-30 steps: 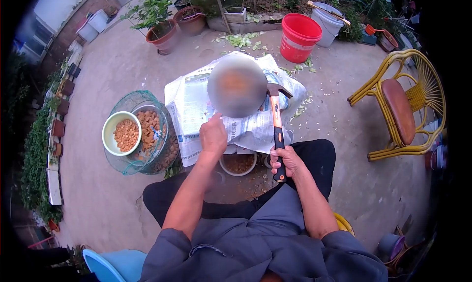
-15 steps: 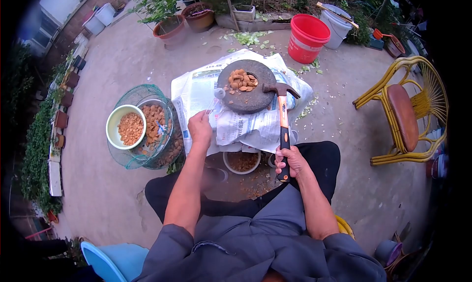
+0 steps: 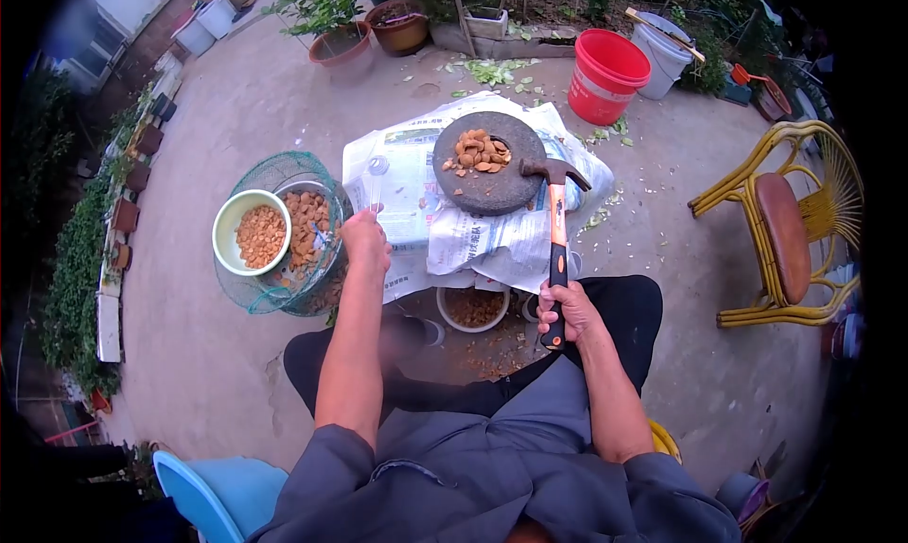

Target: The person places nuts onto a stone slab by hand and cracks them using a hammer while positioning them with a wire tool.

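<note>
My left hand [image 3: 366, 240] is closed round the handle of a clear spoon [image 3: 378, 166], whose bowl is over the left part of the newspaper [image 3: 402, 198]. My right hand [image 3: 570, 313] grips the black handle of a claw hammer [image 3: 558, 221]. The hammer's head lies at the right edge of a round grey stone [image 3: 487, 195]. Brown nuts or shells [image 3: 478, 152] are heaped on the stone. To the left, a pale green bowl [image 3: 220, 237] of brown kernels rests on a green mesh basket [image 3: 260, 297] beside a container of brown shells [image 3: 307, 223].
A white bowl [image 3: 473, 327] with brown pieces is under the newspaper's front edge, between my legs. Behind stand a red bucket [image 3: 605, 84], a white bucket [image 3: 662, 61] and potted plants [image 3: 342, 51]. A yellow-framed chair [image 3: 780, 221] is at right, a blue tub [image 3: 222, 491] at lower left.
My left hand has moved left, away from the stone, with the spoon. The blur over the stone is gone. My right hand still holds the hammer, and the view has shifted slightly.
</note>
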